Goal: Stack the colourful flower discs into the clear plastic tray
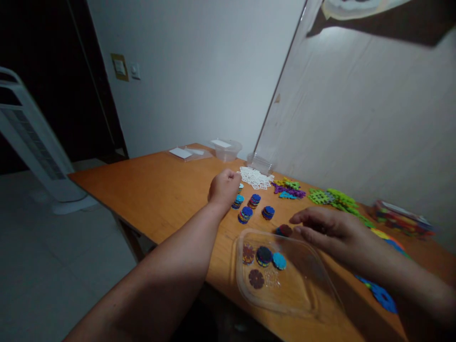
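Note:
My left hand [225, 189] is curled closed at the far end of the stacks, beside a pale-topped stack of discs [241, 187]. Whatever its fingers hold, if anything, is hidden. My right hand [322, 225] has thumb and forefinger apart, close to a dark red-topped stack [284, 231]. Between the hands stand several stacks of notched plastic discs, among them a blue-topped stack [245, 215] and a shorter blue one [268, 212]. In the clear plastic tray [306, 308] nearer me lie a black-topped stack [264, 255], a light blue disc [280, 261] and brown discs [256, 279].
White lattice pieces [255, 177] lie by the wall, with purple pieces [290, 190] and green pieces [344, 199] to their right. Clear tubs [228, 151] and a flat bag [188, 153] sit at the back. A packet [404, 216] lies far right. A tower fan [35, 142] stands left of the table.

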`<state>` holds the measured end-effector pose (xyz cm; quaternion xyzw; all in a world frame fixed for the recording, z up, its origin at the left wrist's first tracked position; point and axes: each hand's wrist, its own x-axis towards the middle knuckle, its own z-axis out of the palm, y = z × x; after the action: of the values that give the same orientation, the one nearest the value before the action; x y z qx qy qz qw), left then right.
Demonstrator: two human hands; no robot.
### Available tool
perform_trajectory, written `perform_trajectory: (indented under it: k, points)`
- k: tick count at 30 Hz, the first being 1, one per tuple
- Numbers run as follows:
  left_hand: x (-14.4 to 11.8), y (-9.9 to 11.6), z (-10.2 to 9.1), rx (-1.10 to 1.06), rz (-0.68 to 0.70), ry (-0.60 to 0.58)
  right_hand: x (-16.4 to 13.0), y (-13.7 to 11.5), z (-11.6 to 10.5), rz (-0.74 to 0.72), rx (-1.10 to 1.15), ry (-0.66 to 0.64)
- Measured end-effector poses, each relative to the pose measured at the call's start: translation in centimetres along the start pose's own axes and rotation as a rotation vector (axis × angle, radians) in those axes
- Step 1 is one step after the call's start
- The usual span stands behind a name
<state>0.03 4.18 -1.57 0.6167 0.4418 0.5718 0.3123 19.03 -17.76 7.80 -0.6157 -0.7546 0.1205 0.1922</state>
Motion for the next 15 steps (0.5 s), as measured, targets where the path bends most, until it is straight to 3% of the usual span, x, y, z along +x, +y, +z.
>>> perform_trajectory:
  k: [2, 5, 15]
  points:
    - [0.0, 0.0, 0.0, 0.001, -0.002, 0.001, 0.5, 1.7, -0.3, 0.09, -0.063, 0.002]
    - [-0.1, 0.0, 0.0, 0.002, 0.002, 0.004, 1.1, 3.3, 0.1, 0.167, -0.11, -0.097]
    - [0.0, -0.1, 0.1, 0.013, -0.014, -0.008, 2.6, 5.0, 1.6, 0.214, 0.103, -0.233]
